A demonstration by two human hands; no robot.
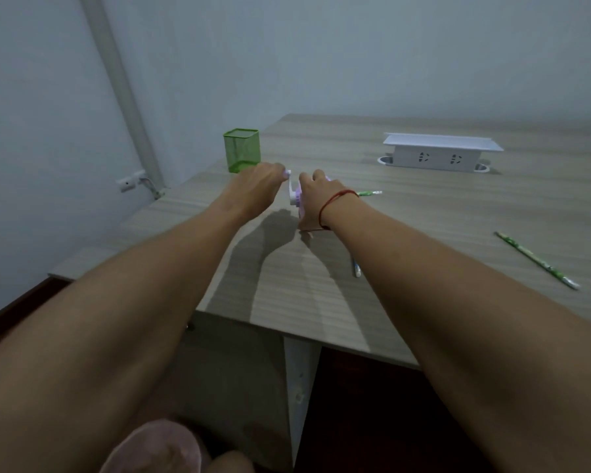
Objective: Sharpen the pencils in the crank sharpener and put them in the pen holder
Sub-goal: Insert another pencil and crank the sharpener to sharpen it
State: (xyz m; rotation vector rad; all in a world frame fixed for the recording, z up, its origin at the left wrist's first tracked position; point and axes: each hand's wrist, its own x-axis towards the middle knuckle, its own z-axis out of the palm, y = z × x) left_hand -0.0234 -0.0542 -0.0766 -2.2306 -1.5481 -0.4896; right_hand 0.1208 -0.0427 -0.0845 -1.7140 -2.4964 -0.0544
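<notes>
Two hands mid-frame: left hand pinches the white crank handle, right hand clasps the lilac plastic sharpener holding a green-patterned pencil. Sharpening step, seemingly; next needs steady turning.

The pen holder stands just beyond the left hand at the crank sharpener, a socket box blocks the far right of the bench, and a loose pencil lies nearer.

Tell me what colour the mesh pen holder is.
The square wire-mesh pen holder is bright green; the head view shows it best.
</notes>
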